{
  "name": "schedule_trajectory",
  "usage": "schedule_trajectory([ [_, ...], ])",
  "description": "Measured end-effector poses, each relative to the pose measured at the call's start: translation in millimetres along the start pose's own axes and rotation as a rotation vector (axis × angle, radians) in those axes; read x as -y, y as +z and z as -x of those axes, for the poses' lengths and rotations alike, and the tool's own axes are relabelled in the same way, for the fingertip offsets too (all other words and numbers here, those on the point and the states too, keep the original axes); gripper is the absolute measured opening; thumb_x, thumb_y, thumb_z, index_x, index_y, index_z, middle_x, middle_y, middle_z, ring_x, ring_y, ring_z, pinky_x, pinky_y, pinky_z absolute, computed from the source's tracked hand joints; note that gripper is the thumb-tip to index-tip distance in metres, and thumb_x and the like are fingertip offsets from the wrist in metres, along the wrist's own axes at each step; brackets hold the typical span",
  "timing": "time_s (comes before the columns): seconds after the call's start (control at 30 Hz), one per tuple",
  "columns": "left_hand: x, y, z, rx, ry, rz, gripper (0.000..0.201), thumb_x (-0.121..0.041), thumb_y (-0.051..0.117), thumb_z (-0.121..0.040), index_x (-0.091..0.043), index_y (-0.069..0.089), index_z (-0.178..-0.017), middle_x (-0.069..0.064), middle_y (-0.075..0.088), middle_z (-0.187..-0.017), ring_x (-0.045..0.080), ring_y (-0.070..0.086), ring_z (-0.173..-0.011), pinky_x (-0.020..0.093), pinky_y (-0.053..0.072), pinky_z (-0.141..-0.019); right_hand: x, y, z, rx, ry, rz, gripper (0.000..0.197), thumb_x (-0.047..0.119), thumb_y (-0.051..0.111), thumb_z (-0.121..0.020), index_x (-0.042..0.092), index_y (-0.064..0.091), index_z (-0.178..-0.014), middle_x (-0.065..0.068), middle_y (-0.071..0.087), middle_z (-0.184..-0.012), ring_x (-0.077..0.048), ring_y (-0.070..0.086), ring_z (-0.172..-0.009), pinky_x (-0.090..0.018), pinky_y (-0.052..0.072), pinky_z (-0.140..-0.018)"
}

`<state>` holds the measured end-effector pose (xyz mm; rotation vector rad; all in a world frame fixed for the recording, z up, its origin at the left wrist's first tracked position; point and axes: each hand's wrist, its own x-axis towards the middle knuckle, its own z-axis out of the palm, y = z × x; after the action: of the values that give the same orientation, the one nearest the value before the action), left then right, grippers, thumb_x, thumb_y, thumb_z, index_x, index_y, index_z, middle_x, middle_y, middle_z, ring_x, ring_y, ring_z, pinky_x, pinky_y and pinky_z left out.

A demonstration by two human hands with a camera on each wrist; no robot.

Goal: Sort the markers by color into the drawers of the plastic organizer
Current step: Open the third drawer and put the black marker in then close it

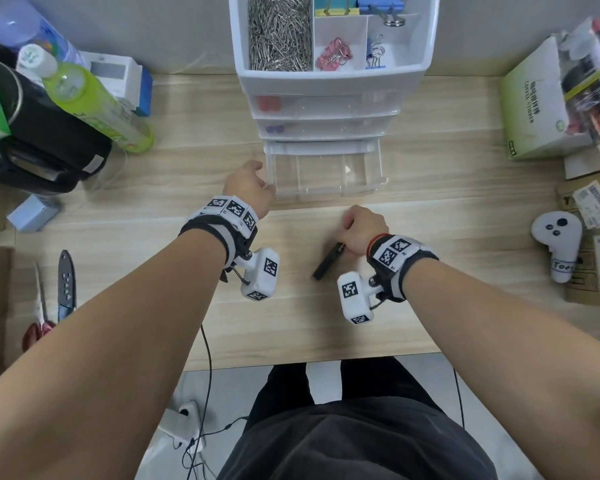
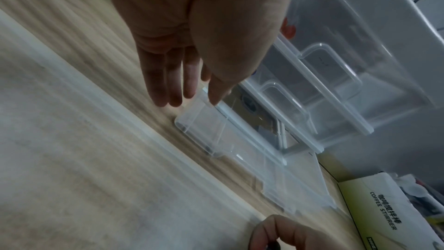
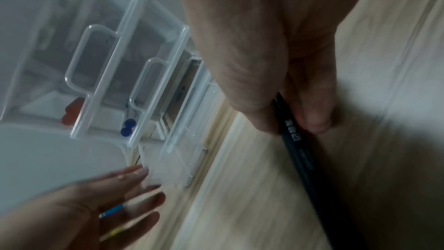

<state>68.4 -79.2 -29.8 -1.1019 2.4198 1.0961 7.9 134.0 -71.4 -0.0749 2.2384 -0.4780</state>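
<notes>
The right hand (image 1: pixel 362 228) is curled round the upper end of a slim black marker (image 1: pixel 328 260), so the tip and cap under the fingers are hidden; white print on its barrel is too blurred to read. The marker's long axis runs on a slant, the free end towards the person and to their left, the held end towards the white plastic drawer organizer (image 1: pixel 326 109). Whether that free end touches the pale wooden desk (image 1: pixel 465 209) I cannot tell.

The left hand (image 1: pixel 252 187) has its fingers straight and relaxed, the fingertips (image 2: pixel 168 98) at the left front corner of the clear bottom drawer (image 1: pixel 324 174), which stands pulled out. Through the shut drawers above show red marker ends (image 1: pixel 268 104) and, lower, blue marker ends (image 1: pixel 274 128), their barrels lost in the cloudy plastic.

On top, the organizer's tray holds silver paper clips (image 1: pixel 279 32) and binder clips, cut off by the frame. A green bottle (image 1: pixel 94 102) lies to the left, a coffee-stirrer box (image 1: pixel 530 109) and a white controller (image 1: pixel 556 244) to the right, all well apart from the hands.
</notes>
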Motion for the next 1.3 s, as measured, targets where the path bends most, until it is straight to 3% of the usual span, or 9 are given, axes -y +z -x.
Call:
schedule_trajectory([
  [0.07, 1, -1, 3, -0.069, -0.016, 0.007, 0.043, -0.03, 0.063, -0.092, -0.01, 0.051, -0.128, 0.005, 0.068, -0.104, 0.019, 0.056, -0.084, 0.027, 0.04, -0.071, 4, -3, 2, 0.059, -0.059, -0.145, 0.015, 0.015, 0.069, -0.081, 0.02, 0.058, -0.09, -0.005, 0.069, -0.091, -0.017, 0.067, -0.058, -0.025, 0.053, -0.056],
  [0.17, -2, -4, 6, -0.105, 0.034, 0.03, 0.035, -0.045, 0.065, -0.089, -0.014, 0.057, -0.104, 0.0, 0.063, -0.09, 0.021, 0.059, -0.086, 0.028, 0.041, -0.073, 24, -18, 9, 0.195, -0.164, -0.56, 0.025, 0.007, 0.073, -0.084, 0.014, 0.053, -0.098, -0.011, 0.066, -0.075, -0.024, 0.064, -0.048, -0.039, 0.057, -0.061],
  [0.3, -16, -13, 14, 0.187, 0.158, 0.142, 0.041, -0.059, 0.056, -0.09, -0.02, 0.066, -0.088, 0.001, 0.069, -0.08, 0.018, 0.063, -0.069, 0.026, 0.048, -0.063, 53, -42, 12, 0.153, -0.262, -0.788, 0.03, 0.0, 0.069, -0.088, 0.014, 0.044, -0.098, -0.017, 0.066, -0.074, -0.025, 0.062, -0.051, -0.038, 0.058, -0.06],
  [0.43, -22, -18, 17, 0.363, 0.196, 0.143, 0.028, -0.048, 0.065, -0.089, -0.021, 0.069, -0.095, 0.0, 0.071, -0.082, 0.012, 0.061, -0.06, 0.025, 0.048, -0.06, 60, -54, 5, 0.028, -0.285, -0.803, 0.027, 0.007, 0.075, -0.085, 0.014, 0.05, -0.092, -0.014, 0.064, -0.079, -0.028, 0.064, -0.06, -0.047, 0.057, -0.077],
  [0.6, -19, -18, 8, 0.124, 0.241, 0.023, 0.023, -0.031, 0.068, -0.091, -0.021, 0.07, -0.111, -0.005, 0.066, -0.092, 0.012, 0.058, -0.08, 0.023, 0.042, -0.078, 49, -57, -7, 0.012, -0.384, -0.428, 0.007, 0.025, 0.076, -0.084, 0.023, 0.072, -0.09, -0.01, 0.067, -0.073, -0.022, 0.062, -0.064, -0.043, 0.058, -0.074],
  [0.7, -13, -18, 0, -0.059, 0.154, 0.044, 0.028, -0.033, 0.069, -0.089, -0.023, 0.066, -0.114, -0.007, 0.064, -0.1, 0.015, 0.06, -0.091, 0.027, 0.045, -0.083, 47, -60, -16, -0.089, -0.338, -0.441, 0.003, 0.024, 0.075, -0.085, 0.024, 0.073, -0.087, -0.006, 0.069, -0.072, -0.018, 0.064, -0.061, -0.037, 0.059, -0.07],
  [0.9, -1, -13, -8, -0.045, 0.085, -0.053, 0.04, -0.028, 0.073, -0.086, -0.023, 0.06, -0.123, 0.003, 0.066, -0.119, 0.022, 0.063, -0.103, 0.029, 0.047, -0.086, 53, -55, -33, -0.144, -0.275, -0.493, 0.009, 0.021, 0.074, -0.085, 0.019, 0.067, -0.079, 0.0, 0.069, -0.063, -0.019, 0.066, -0.059, -0.036, 0.059, -0.07],
  [1.07, 2, -7, -14, -0.05, 0.04, -0.005, 0.049, -0.03, 0.067, -0.09, -0.022, 0.051, -0.135, 0.0, 0.067, -0.112, 0.021, 0.062, -0.103, 0.026, 0.043, -0.08, 72, -50, -41, -0.036, -0.151, -0.443, 0.031, 0.026, 0.065, -0.091, 0.008, 0.064, -0.066, -0.001, 0.063, -0.052, -0.018, 0.058, -0.049, -0.034, 0.055, -0.063],
  [1.3, 10, 3, -19, 0.009, 0.009, 0.07, 0.036, -0.014, 0.059, -0.087, -0.021, 0.062, -0.122, -0.003, 0.075, -0.084, 0.02, 0.072, -0.083, 0.038, 0.058, -0.082, 81, -58, -39, 0.102, -0.032, -0.49, 0.023, 0.014, 0.061, -0.095, 0.002, 0.059, -0.076, -0.009, 0.057, -0.061, -0.019, 0.051, -0.047, -0.029, 0.047, -0.047],
])
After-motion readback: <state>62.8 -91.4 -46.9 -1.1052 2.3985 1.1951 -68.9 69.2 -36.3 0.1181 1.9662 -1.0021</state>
